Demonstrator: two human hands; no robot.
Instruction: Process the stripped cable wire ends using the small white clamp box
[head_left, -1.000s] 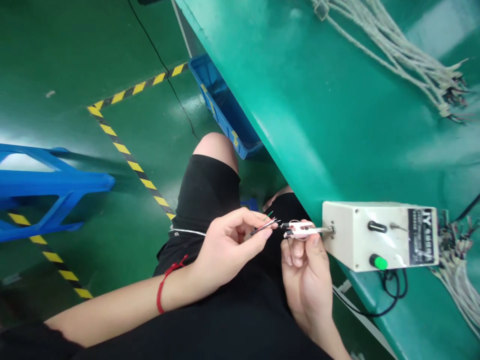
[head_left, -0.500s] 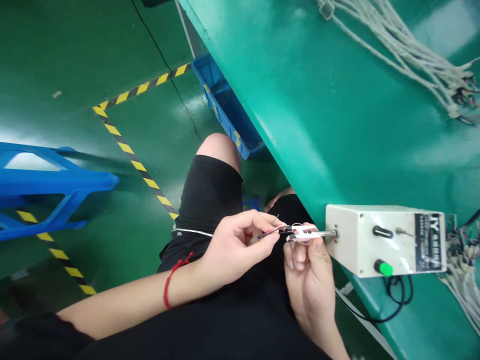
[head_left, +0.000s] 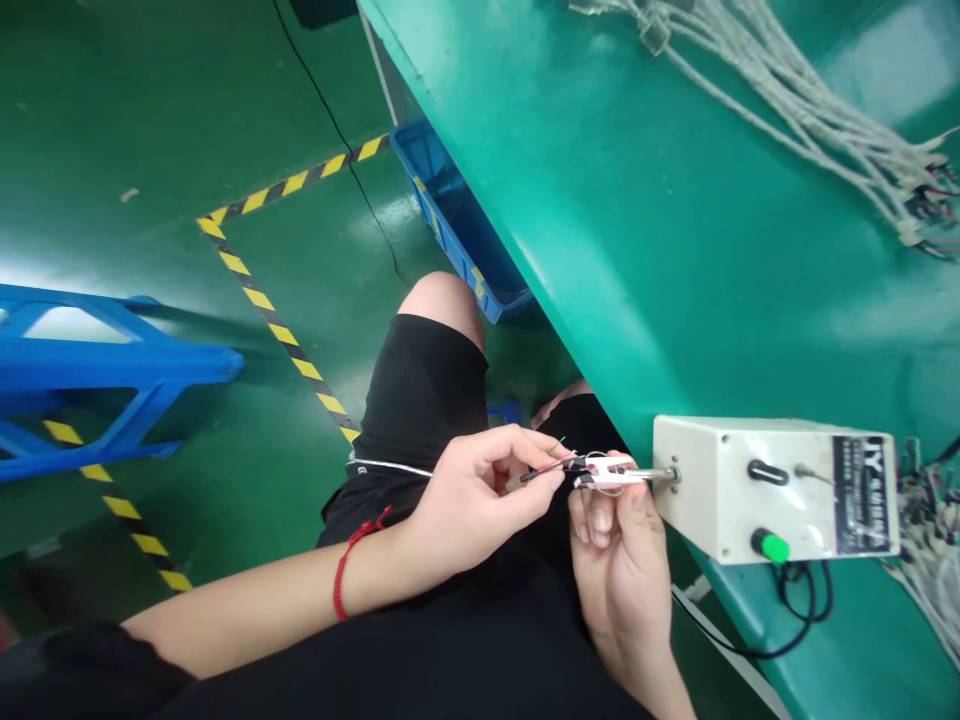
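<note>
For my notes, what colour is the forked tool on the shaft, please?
The forked tool is white with black tips, best seen in the head view.

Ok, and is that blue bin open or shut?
Open. You can look down into the blue bin and see its dark inside; the table hides part.

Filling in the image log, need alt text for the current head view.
A person's left hand pinches thin wires by a white fitting on the metal shaft of a pale box; the right hand is at the fitting, its grip partly hidden. The box sits near the edge of a green table, which also bears bundled pale cables.
</note>
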